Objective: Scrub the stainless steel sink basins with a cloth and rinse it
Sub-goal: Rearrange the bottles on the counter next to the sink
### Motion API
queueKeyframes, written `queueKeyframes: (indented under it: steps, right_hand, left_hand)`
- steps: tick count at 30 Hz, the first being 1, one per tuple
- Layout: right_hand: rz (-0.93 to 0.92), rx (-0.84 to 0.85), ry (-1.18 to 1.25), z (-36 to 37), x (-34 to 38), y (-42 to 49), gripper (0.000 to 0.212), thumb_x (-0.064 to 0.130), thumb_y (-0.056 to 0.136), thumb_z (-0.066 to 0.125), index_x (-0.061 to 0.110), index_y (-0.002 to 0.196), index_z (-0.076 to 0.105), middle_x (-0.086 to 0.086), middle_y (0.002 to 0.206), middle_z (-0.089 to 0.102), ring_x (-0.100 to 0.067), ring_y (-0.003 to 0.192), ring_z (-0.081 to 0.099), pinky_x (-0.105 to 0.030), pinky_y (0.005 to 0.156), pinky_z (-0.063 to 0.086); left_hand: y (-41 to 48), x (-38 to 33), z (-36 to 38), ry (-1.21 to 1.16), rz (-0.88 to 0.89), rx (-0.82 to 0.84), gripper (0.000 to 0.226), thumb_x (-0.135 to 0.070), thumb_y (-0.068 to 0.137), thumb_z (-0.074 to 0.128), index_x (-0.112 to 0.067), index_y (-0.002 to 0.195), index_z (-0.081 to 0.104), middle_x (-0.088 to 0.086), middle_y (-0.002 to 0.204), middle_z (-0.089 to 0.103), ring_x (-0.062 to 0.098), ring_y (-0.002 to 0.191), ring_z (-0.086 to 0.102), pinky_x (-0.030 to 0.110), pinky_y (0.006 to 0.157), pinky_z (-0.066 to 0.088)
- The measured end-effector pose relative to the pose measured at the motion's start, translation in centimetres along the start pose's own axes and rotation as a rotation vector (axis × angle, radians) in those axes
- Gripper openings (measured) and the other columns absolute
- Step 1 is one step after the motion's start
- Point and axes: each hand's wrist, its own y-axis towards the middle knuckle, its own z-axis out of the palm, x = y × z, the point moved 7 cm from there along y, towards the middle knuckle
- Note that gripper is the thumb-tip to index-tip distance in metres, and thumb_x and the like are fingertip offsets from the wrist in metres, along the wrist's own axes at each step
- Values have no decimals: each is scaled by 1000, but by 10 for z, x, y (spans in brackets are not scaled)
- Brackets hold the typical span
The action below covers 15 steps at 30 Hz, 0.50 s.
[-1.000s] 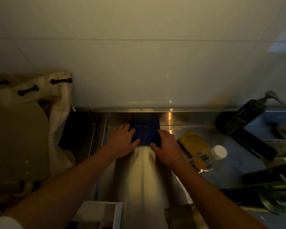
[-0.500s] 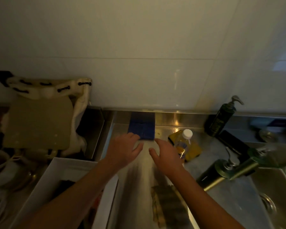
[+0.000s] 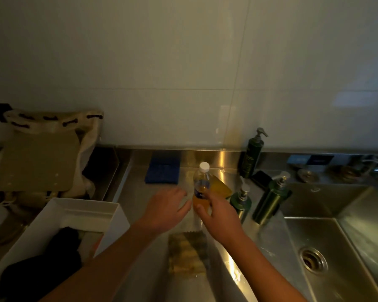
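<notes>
- Dim light. Stainless steel desk (image 3: 140,192) runs along a white tiled wall (image 3: 183,73), with a low steel upstand at the far edge.
- Sink basin (image 3: 358,247) sunk in at right; round drain (image 3: 313,257) in its floor.
- Blue cloth (image 3: 162,171) lies flat at the far edge, its far side turned up against the upstand, well left of the basin. No hand on it.
- Mottled yellowish pad (image 3: 187,253) on the desk near the viewer, between the forearms.
- Left side: white box (image 3: 74,211) holding dark items; pale fabric bag (image 3: 52,125) beyond it.
- Three dark green pump bottles: far (image 3: 252,158), middle (image 3: 240,202), right (image 3: 271,199). Yellow sponge (image 3: 220,186) lies behind the clear bottle.
- Right hand (image 3: 216,212): thumb and fingers wrapped round the lower part of a clear bottle (image 3: 202,182), white cap, orange liquid, upright.
- Left hand (image 3: 164,208): fingers spread and loose, holding nothing, just beside the bottle; contact cannot be told.
- Writing: blue label band on the bottle, pale print on the far pump bottle; both too small to read.
</notes>
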Motion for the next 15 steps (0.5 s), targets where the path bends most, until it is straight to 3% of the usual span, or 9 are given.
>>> queueKeyframes:
  steps: [5,8,11,15]
  right_hand:
    - [80,-12,17,-7,-25,-31,37,49,95,54,34,129,56,13,123,62,-1,105,56,-13,76,38]
    - [182,-28,-13,-3,-50,-52,44,55,93,52,32,131,56,12,124,63,-5,106,59,-20,83,47]
    - [324,-72,-4,-2,-74,-71,42,57,90,56,32,123,60,11,114,66,-4,97,61,-24,80,51]
    - [519,-183,62,-8,-98,-86,41,54,84,67,30,117,57,9,110,65,-10,98,62,-32,81,55]
  left_hand:
    - [0,-23,30,-11,55,59,42,-56,96,37,-29,116,63,-9,109,64,9,96,59,32,86,49]
    - [-3,-33,44,-44,77,90,31,-52,97,41,-32,113,59,-11,103,61,8,90,56,32,82,49]
    - [-6,-37,62,-65,102,138,31,-52,98,42,-32,115,58,-13,103,59,4,87,52,27,80,44]
    - [-3,-37,74,-125,142,168,33,-49,100,45,-28,123,58,-10,113,61,3,92,49,22,80,34]
